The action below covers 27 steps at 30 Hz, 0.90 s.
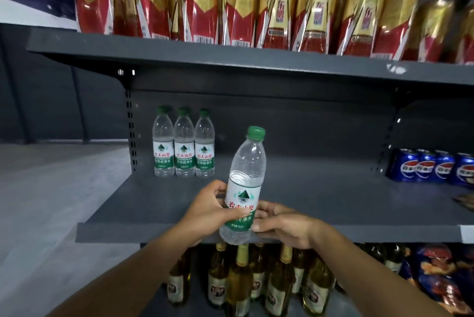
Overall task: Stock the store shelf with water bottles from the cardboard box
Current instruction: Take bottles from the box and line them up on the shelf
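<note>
A clear water bottle (245, 183) with a green cap and green-and-white label is held upright, slightly tilted, above the front edge of the grey middle shelf (320, 204). My left hand (209, 210) grips its lower half from the left, thumb across the label. My right hand (282, 224) holds its base from the right with curled fingers. Three matching water bottles (184, 142) stand in a row at the shelf's back left. The cardboard box is out of view.
Blue cola cans (431, 166) stand at the shelf's right end. Tall red-and-gold bottles (243, 1) fill the shelf above. Glass bottles with gold caps (241, 286) and snack bags (441, 278) sit on the shelf below. Grey floor (51, 214) lies to the left.
</note>
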{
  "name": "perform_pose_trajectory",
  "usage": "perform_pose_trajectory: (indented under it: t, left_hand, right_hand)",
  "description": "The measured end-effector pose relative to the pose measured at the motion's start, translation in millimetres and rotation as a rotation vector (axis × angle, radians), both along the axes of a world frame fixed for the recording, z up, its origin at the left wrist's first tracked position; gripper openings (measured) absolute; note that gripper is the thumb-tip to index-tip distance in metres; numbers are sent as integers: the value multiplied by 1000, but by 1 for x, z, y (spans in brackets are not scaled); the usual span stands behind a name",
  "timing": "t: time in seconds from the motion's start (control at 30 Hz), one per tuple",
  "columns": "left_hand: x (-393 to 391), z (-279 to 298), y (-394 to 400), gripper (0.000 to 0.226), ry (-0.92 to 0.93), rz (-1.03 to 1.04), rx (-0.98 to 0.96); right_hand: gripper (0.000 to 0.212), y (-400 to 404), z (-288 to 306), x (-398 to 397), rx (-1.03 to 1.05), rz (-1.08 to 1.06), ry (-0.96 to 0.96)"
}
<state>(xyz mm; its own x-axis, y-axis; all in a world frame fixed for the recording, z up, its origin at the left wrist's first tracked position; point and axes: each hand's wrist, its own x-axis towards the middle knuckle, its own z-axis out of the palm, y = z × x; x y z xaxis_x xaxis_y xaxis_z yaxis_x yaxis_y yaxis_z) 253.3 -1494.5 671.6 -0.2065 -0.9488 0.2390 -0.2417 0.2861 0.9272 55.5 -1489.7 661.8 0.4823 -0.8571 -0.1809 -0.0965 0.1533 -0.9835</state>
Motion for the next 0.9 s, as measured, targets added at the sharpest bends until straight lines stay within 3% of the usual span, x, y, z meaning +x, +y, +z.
perform_pose_trajectory:
  t: [0.27, 0.4, 0.7, 0.9]
  left_hand:
    - [-3, 0, -29, 53, 47, 155, -57]
    - [0, -5, -41, 54, 3, 170, -85]
    - [6, -13, -67, 49, -53, 139, -79]
    - [23, -29, -82, 57, -332, 184, -125]
  right_hand:
    - [60, -16, 6, 57, -388, -325, 85]
    - [64, -25, -3, 70, -386, -479, 56]
    - [59, -62, -9, 74, -398, -532, 136]
    - [55, -93, -14, 65, -353, -573, 176]
